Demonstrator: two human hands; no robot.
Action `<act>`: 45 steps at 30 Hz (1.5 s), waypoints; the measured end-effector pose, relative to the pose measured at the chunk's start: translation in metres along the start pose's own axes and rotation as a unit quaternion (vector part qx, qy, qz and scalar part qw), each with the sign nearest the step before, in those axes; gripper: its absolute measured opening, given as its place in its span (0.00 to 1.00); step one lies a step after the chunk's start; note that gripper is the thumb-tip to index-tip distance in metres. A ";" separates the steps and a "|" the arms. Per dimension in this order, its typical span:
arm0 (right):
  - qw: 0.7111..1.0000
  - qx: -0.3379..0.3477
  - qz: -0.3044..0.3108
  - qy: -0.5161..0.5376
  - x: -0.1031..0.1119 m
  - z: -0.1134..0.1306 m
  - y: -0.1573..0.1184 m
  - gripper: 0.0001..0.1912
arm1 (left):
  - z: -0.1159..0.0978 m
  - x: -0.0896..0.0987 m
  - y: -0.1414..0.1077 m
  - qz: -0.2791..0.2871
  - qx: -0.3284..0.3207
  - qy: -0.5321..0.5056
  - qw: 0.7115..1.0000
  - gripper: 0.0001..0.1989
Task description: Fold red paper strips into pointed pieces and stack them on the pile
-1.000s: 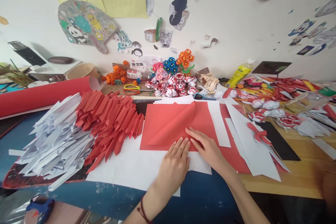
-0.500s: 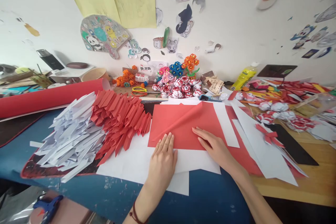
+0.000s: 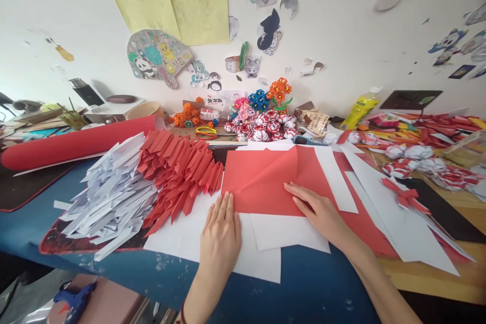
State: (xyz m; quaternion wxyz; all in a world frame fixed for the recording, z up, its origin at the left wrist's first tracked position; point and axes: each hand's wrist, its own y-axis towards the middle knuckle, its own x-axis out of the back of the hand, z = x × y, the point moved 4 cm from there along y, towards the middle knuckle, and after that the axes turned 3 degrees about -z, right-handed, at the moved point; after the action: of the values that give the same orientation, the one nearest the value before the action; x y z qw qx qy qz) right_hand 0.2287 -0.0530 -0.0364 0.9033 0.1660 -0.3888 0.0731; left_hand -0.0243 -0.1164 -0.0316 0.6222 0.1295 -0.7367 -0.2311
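Observation:
A sheet of red paper (image 3: pixel 261 182) lies in front of me over white paper sheets (image 3: pixel 261 258), with a soft diagonal ridge running up across it. My left hand (image 3: pixel 222 230) rests flat, fingertips on the lower left corner of the red sheet. My right hand (image 3: pixel 315 207) lies on the sheet's right part, fingers stretched out and thumb a little apart; neither hand grasps anything. Just left of the red sheet is a heap of folded red paper strips (image 3: pixel 178 167), and beside it a heap of folded white paper strips (image 3: pixel 110 192).
A red paper roll (image 3: pixel 79 143) lies at the left. Red-and-white paper flowers (image 3: pixel 261 131), yellow-handled scissors (image 3: pixel 206 132) and a yellow bottle (image 3: pixel 360 108) line the back. White paper strips and a red paper bow (image 3: pixel 404 195) lie at right. A blue glue gun (image 3: pixel 74 301) sits low at left.
My left hand has slid left and down to the red sheet's lower left corner. The right hand stays on the sheet. The whole view has shifted slightly.

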 end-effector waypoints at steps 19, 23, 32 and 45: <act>1.000 0.016 0.008 -0.008 0.000 0.000 -0.003 0.22 | -0.034 0.023 -0.037 -0.054 -0.070 -0.006 0.996 0.26; 1.000 0.026 0.006 -0.001 -0.001 -0.002 -0.002 0.21 | -0.048 0.014 -0.015 -0.028 -0.126 -0.019 0.991 0.22; 0.999 0.028 0.013 0.045 0.002 -0.004 0.001 0.22 | -0.092 -0.008 0.023 0.053 -0.236 -0.126 0.962 0.20; 0.998 0.011 0.030 0.050 0.006 0.003 0.001 0.23 | -0.091 -0.021 0.023 0.092 -0.208 -0.160 0.961 0.22</act>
State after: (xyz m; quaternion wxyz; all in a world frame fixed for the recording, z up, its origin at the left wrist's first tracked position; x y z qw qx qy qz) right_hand 0.2306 -0.0527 -0.0296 0.9173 0.1600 -0.3470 0.1122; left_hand 0.0711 -0.1028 -0.0276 0.5281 -0.1096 -0.7711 -0.3384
